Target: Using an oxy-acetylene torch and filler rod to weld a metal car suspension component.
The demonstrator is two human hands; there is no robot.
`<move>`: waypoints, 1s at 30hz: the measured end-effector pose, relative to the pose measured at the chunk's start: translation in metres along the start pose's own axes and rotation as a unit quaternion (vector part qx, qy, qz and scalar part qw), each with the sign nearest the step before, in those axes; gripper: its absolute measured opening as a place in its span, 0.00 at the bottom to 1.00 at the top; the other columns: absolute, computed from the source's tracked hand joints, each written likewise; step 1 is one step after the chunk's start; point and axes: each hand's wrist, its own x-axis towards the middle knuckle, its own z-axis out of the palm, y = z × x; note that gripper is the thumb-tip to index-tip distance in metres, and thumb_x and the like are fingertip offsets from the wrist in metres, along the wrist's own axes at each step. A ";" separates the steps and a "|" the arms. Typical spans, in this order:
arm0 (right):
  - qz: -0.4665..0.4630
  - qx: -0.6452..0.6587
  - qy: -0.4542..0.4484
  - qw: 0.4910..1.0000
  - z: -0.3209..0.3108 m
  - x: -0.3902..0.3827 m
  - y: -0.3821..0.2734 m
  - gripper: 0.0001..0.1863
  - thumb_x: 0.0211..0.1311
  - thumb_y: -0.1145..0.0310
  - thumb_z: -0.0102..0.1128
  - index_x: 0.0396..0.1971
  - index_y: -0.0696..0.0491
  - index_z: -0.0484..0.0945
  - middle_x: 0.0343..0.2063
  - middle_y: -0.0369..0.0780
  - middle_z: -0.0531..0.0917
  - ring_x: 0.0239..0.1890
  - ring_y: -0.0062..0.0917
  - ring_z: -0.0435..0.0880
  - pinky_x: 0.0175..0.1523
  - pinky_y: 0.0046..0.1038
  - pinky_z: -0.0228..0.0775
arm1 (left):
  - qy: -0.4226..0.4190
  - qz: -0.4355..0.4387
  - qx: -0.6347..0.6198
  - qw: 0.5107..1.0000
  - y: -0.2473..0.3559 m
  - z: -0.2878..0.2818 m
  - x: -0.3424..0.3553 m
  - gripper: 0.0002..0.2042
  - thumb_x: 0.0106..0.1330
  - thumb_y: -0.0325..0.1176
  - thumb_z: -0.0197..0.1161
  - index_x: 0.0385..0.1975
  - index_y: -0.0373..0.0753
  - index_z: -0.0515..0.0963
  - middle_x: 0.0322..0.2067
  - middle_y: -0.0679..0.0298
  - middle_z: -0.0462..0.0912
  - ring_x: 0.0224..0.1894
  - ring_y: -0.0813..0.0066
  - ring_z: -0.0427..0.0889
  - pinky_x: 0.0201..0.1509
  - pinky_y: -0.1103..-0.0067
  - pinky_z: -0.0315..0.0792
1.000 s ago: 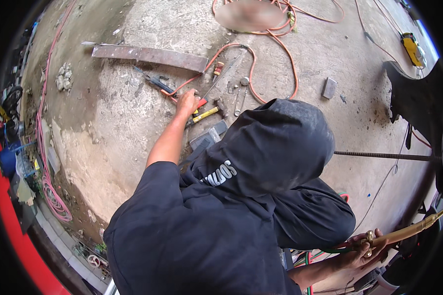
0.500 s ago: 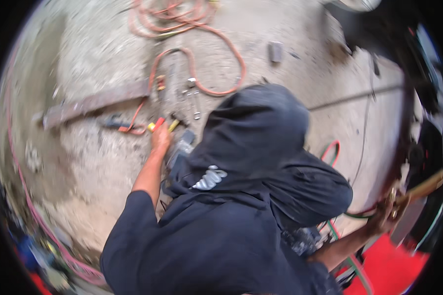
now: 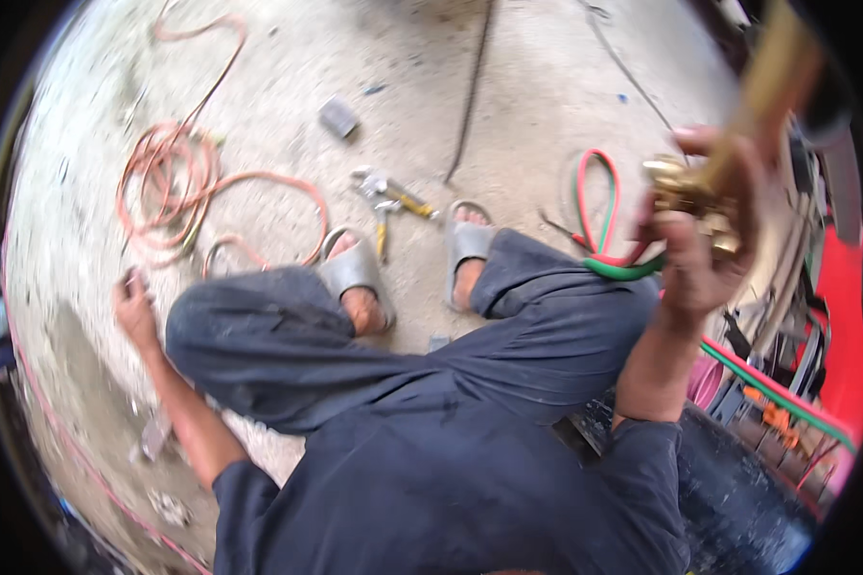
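My right hand (image 3: 705,230) is raised at the right, its fingers wrapped round a brass gas torch (image 3: 676,187). The torch's blurred long part points up toward the top right corner. A red and green twin hose (image 3: 623,268) runs by this hand, loops on the floor and passes down to the right. At the far left, beside my knee, hangs my left hand (image 3: 136,307), with its fingers curled in. Whatever it may hold is too small and blurred to name. Hand tools with yellow handles (image 3: 408,199) lie on the floor between and beyond my sandalled feet (image 3: 357,278).
An orange hose (image 3: 168,187) lies coiled on the concrete at the left. A grey block (image 3: 338,117) sits farther out, near a dark cable (image 3: 470,105). At the right are a red surface (image 3: 846,331) and a clutter of tools; a dark, smooth surface (image 3: 729,498) is beside my right elbow.
My view has swung round, and my legs now show. My left hand has left the red and yellow handles on the floor. My right hand has lifted the torch higher.
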 end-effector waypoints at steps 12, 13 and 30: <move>-0.046 -0.023 -0.113 0.992 0.016 -0.013 0.007 0.30 0.55 0.73 0.73 0.59 0.36 0.85 0.46 0.43 0.80 0.38 0.39 0.87 0.44 0.38 0.84 | -0.201 0.375 -0.030 0.904 0.300 0.071 -0.099 0.14 0.78 0.32 0.63 0.58 0.33 0.81 0.43 0.63 0.83 0.39 0.77 0.76 0.45 0.78 0.72; -0.048 -0.031 -0.111 0.992 0.016 -0.015 0.006 0.29 0.55 0.73 0.73 0.59 0.35 0.85 0.46 0.43 0.80 0.37 0.40 0.87 0.43 0.39 0.83 | -0.225 0.329 -0.024 0.917 0.303 0.073 -0.102 0.15 0.78 0.32 0.63 0.58 0.33 0.81 0.42 0.63 0.82 0.39 0.77 0.76 0.46 0.79 0.72; -0.122 -0.115 -0.161 0.973 0.047 -0.031 0.010 0.25 0.57 0.66 0.71 0.54 0.27 0.84 0.42 0.43 0.78 0.30 0.44 0.86 0.36 0.44 0.81 | -0.343 0.315 -0.466 0.752 0.375 0.076 -0.191 0.34 0.85 0.52 0.45 0.77 0.28 0.54 0.67 0.42 0.71 0.68 0.49 0.74 0.69 0.60 0.72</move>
